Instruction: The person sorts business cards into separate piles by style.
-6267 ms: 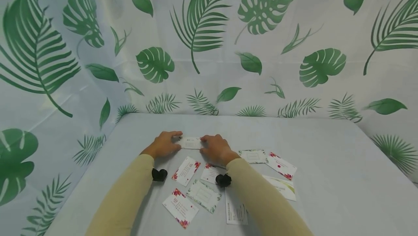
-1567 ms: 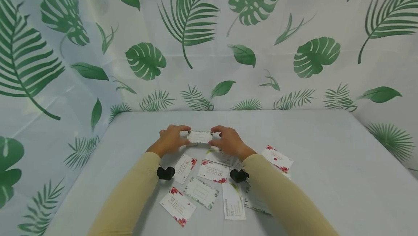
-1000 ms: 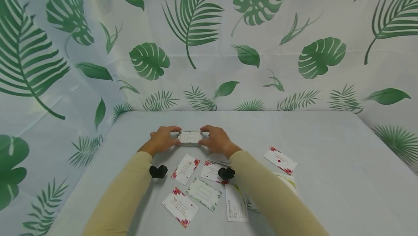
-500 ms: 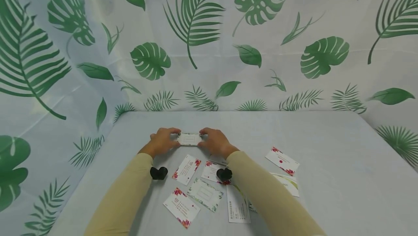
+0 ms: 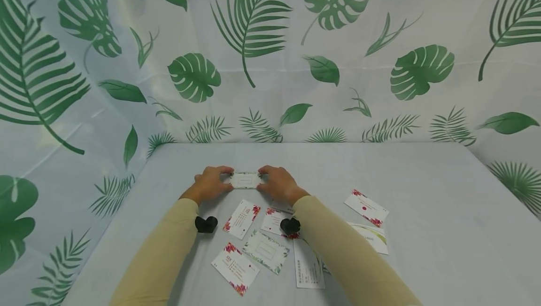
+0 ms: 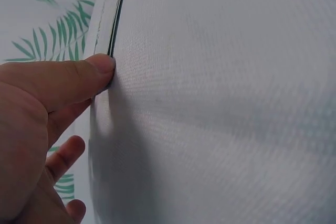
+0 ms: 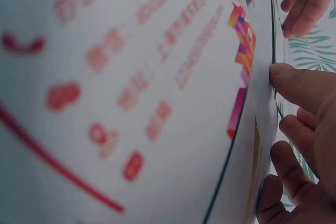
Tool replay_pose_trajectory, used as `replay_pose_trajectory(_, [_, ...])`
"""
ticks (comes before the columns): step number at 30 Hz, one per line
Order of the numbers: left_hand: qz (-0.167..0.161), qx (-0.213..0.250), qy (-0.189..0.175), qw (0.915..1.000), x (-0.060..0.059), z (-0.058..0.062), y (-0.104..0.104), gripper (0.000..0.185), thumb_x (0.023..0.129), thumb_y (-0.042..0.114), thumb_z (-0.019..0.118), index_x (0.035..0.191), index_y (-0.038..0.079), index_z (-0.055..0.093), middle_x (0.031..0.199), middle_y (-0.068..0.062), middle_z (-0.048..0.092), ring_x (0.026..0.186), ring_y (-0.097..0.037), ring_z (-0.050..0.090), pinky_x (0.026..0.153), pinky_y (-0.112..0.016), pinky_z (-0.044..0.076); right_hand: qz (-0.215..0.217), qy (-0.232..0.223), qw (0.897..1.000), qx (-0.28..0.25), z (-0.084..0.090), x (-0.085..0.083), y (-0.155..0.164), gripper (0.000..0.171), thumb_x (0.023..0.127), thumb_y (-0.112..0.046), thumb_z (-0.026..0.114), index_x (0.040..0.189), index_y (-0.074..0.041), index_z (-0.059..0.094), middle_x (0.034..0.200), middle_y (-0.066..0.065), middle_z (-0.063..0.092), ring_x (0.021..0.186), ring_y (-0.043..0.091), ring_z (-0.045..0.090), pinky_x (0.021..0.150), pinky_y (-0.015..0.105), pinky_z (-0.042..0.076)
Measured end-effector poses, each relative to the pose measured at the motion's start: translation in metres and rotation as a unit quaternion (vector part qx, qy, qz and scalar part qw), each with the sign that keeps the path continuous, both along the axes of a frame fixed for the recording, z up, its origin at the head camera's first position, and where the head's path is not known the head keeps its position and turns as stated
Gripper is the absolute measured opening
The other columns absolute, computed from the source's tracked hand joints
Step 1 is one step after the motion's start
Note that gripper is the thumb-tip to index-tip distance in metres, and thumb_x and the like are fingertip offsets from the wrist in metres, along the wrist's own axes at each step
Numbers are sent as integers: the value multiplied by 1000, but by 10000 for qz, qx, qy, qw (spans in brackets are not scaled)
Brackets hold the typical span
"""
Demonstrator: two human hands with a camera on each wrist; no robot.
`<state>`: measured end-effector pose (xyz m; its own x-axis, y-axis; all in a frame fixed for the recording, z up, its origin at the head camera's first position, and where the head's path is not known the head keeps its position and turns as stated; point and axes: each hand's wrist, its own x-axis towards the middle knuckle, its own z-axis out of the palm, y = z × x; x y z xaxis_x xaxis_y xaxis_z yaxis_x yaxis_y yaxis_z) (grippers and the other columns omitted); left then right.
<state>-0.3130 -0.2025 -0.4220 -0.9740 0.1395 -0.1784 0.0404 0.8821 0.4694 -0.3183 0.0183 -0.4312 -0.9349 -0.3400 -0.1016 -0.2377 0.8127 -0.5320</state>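
Note:
Toward the back of the table, a white business card with a green leafy border (image 5: 245,180) lies between my two hands, seemingly atop a thin stack. My left hand (image 5: 210,184) pinches its left end between thumb and fingers. The right hand (image 5: 277,184) pinches the opposite end in the same way. In the left wrist view, the left thumb (image 6: 102,64) presses the near edge, where thin layered edges (image 6: 118,19) show. In the right wrist view, the right thumb (image 7: 283,74) is on that edge too. How many cards lie beneath cannot be seen.
Nearer me lie loose cards: a red-flowered card (image 5: 242,219), another red-flowered card (image 5: 235,268), a leafy-bordered card (image 5: 266,251) and an upright white card (image 5: 307,266). On the right are a red-flowered card (image 5: 367,207) and a green-swoosh card (image 5: 374,238), partly under my right sleeve (image 5: 346,249).
The leafy card that lay right of my right hand was picked up. Both hands brought it left and lowered it onto the stack. Over the last half second they hardly moved.

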Motion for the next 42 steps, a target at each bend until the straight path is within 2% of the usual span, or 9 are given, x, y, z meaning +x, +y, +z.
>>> replay_pose_trajectory(11, [92,59,-61,9999,0,0,-1,59,89,24,76,143,14,55,150,-17,46,137,-40,38,104,-61,22,-61,-66,10000,-23,-1,0,4,56,94,-29,71,145,-13,53,147,8,51,138,30,42,112,47,32])
replay_pose_trajectory(15, [133,60,-103,9998,3,4,-1,61,89,26,76,145,16,54,151,-19,44,138,-41,36,105,-61,22,-3,-21,10000,6,3,4,12,59,93,-30,72,146,-14,52,148,8,51,140,30,41,112,47,32])
replay_pose_trajectory(25, [-245,270,184,9992,14,13,6,61,88,28,78,145,18,55,149,-20,44,135,-40,36,104,-64,23,358,204,9990,-192,17,22,40,62,87,-30,79,142,-13,55,140,13,53,131,31,46,108,47,37])
replay_pose_trajectory(28, [-383,365,218,9984,20,13,9,63,88,27,78,145,18,54,148,-19,45,133,-39,38,103,-63,25,499,155,9982,-303,17,31,48,64,87,-30,80,143,-12,55,138,13,53,130,31,47,106,48,38])
replay_pose_trajectory(35, [-1035,644,490,9913,41,15,20,58,89,23,77,143,15,57,145,-11,51,136,-34,40,105,-62,23,644,16,9963,-570,23,62,62,70,81,-33,84,142,-13,56,135,12,54,127,31,48,104,50,39])
replay_pose_trajectory(42, [-961,823,216,9917,70,13,27,51,87,26,80,135,27,64,146,-7,49,132,-38,37,102,-61,34,849,4,9951,-509,22,96,72,70,79,-36,86,141,-17,58,136,10,54,125,33,48,100,53,41])
